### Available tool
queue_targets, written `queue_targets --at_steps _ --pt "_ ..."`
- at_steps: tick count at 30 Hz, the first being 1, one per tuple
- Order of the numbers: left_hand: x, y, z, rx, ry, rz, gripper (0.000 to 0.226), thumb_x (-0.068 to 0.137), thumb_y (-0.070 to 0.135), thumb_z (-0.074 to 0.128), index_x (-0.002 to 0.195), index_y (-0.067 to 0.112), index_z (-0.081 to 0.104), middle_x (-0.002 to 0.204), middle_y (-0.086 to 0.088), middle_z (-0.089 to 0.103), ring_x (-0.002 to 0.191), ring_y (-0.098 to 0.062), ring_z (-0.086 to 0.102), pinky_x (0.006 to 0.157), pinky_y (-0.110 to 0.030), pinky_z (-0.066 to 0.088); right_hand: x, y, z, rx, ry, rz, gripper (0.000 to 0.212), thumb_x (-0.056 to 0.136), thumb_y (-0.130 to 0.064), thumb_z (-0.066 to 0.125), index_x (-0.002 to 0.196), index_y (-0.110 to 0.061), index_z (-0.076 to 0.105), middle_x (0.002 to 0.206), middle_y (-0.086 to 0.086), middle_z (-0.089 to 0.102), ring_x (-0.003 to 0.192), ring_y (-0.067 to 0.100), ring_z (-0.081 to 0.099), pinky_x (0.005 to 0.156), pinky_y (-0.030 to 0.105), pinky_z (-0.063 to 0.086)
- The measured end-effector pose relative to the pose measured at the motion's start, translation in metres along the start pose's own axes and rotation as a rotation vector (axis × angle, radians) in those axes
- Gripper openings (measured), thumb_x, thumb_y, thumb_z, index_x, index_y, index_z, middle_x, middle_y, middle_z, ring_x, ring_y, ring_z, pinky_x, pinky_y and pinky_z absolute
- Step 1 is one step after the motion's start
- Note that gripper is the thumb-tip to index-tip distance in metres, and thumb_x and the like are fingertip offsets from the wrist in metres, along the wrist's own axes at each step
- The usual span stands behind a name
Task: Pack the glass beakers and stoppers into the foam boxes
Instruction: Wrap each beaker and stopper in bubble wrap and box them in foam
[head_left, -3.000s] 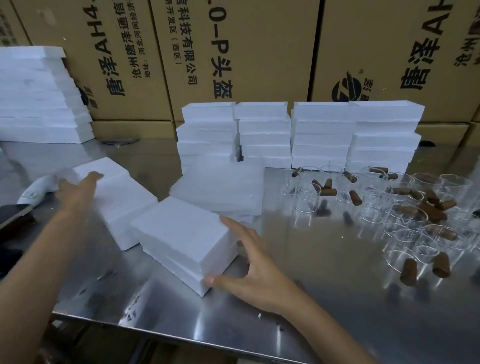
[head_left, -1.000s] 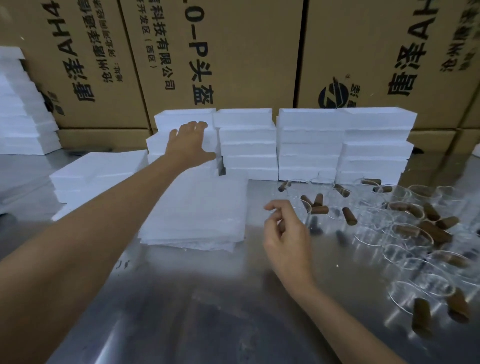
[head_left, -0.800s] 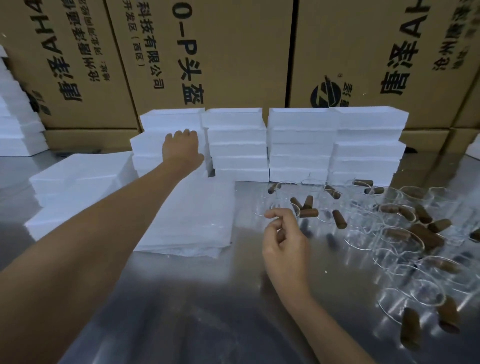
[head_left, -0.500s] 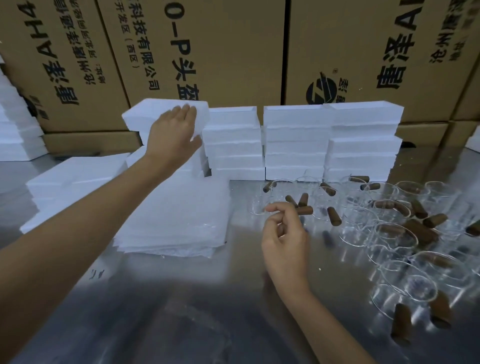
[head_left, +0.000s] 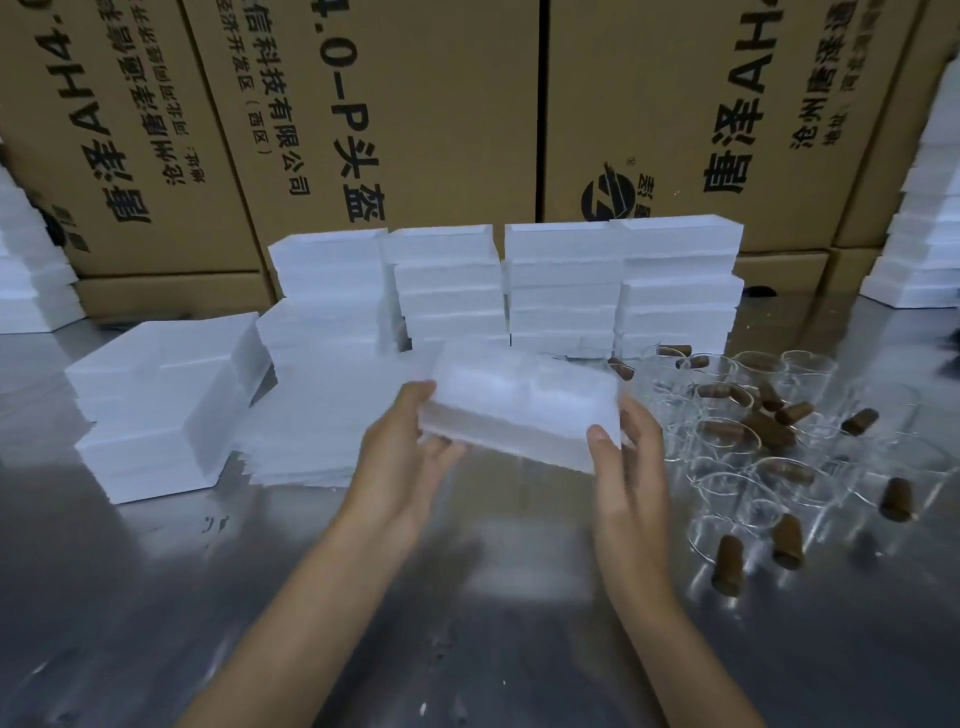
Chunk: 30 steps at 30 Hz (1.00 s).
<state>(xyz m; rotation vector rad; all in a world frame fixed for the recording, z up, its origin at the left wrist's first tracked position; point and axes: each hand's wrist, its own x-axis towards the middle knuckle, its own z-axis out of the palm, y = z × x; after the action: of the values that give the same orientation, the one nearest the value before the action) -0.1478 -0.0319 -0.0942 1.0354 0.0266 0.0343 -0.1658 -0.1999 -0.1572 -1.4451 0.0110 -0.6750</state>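
Observation:
I hold one white foam box (head_left: 519, 410) in the air above the middle of the steel table (head_left: 467, 597), blurred by motion. My left hand (head_left: 400, 462) grips its left end and my right hand (head_left: 623, 467) grips its right end. Behind it, stacks of foam boxes (head_left: 561, 286) stand in a row. To the right, several clear glass beakers (head_left: 727, 441) lie and stand close together, with several brown stoppers (head_left: 784, 535) scattered among them and some inside them.
A pile of thin white foam sheets (head_left: 322, 431) lies left of centre. Two closed foam boxes (head_left: 156, 415) sit at the left. Tall cardboard cartons (head_left: 415, 114) wall off the back. More foam stacks stand at the far left (head_left: 26, 270) and far right (head_left: 924, 208).
My left hand lifted a foam box off the leftmost back stack and brought it to the middle. My right hand left the beakers and took the box's right end.

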Motion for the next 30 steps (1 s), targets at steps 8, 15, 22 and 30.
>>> queue_targets --at_steps 8,15,22,30 --pt "-0.023 -0.037 -0.044 0.793 0.240 -0.083 0.017 0.095 0.027 0.058 0.110 0.022 0.063 0.116 -0.005 0.057 0.074 -0.020 0.063 0.080 -0.026 0.055 -0.004 0.013 -0.022 -0.328 0.034 0.103 0.014 0.092 -0.014 0.060 0.093 -0.026 0.067 0.107 -0.002 0.063 0.081 -0.010 0.056 0.069 0.007 0.042" --pt "0.031 0.019 -0.047 1.184 0.272 0.677 0.011 0.092 0.020 0.058 0.102 0.025 0.056 0.090 0.005 0.053 0.090 -0.018 0.052 0.069 -0.025 0.037 0.036 0.002 -0.006 -0.468 -0.049 0.086 0.027 0.096 -0.012 0.047 0.112 -0.029 0.060 0.118 -0.008 0.056 0.115 0.019 0.055 0.094 0.041 0.049" --pt "0.104 0.024 -0.038 1.267 0.158 0.179 0.030 0.088 0.042 0.069 0.103 0.017 0.061 0.091 0.006 0.058 0.089 -0.018 0.059 0.065 -0.028 0.040 0.097 0.018 0.021 -0.704 -0.304 0.147 0.052 0.088 0.001 0.041 0.135 -0.017 0.052 0.124 0.013 0.060 0.103 0.027 0.053 0.072 0.031 0.047" --pt "0.107 0.014 -0.056 1.283 0.253 0.183 0.017 0.084 0.020 0.069 0.073 0.009 0.063 0.069 0.001 0.059 0.061 -0.015 0.051 0.052 -0.022 0.036 0.105 0.035 0.024 -1.130 -0.359 0.042 0.026 0.088 -0.023 0.060 0.113 -0.018 0.066 0.119 0.010 0.049 0.120 0.029 0.036 0.099 0.036 0.035"
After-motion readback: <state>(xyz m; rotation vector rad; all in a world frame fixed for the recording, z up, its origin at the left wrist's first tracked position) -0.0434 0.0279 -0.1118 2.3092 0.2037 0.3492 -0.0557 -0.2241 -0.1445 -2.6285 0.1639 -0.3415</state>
